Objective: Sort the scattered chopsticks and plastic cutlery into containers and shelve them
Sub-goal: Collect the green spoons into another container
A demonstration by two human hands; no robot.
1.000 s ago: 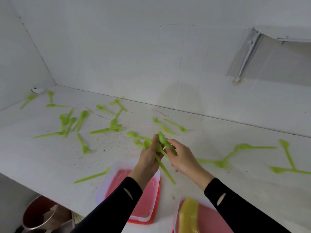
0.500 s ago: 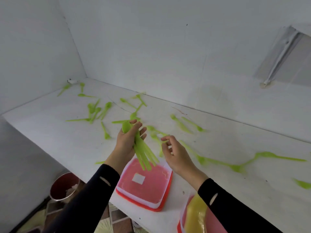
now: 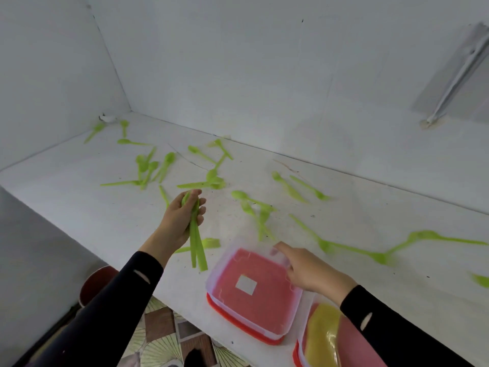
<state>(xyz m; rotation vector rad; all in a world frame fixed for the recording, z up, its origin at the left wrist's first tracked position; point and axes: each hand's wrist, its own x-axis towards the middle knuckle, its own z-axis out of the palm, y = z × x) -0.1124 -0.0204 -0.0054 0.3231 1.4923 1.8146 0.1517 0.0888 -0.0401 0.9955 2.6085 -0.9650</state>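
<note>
My left hand [image 3: 185,221] grips a bundle of green plastic cutlery [image 3: 197,250], handles hanging down over the white counter [image 3: 79,207]. My right hand [image 3: 309,271] reaches to the far right corner of a clear square container [image 3: 251,290] with a red base, its fingers touching the rim. Several green spoons [image 3: 164,165] and forks [image 3: 312,189] lie scattered across the counter beyond both hands. One green fork [image 3: 209,243] lies just behind the held bundle.
A second red-based container [image 3: 325,340] with something yellow in it sits at the front right edge. A dark red bowl [image 3: 95,284] stands below the counter on the patterned floor. White walls close in the counter at the back and left.
My left hand has closed round the green cutlery and shifted left. My right hand dropped from near the bundle to the container's corner. The view has swung left.
</note>
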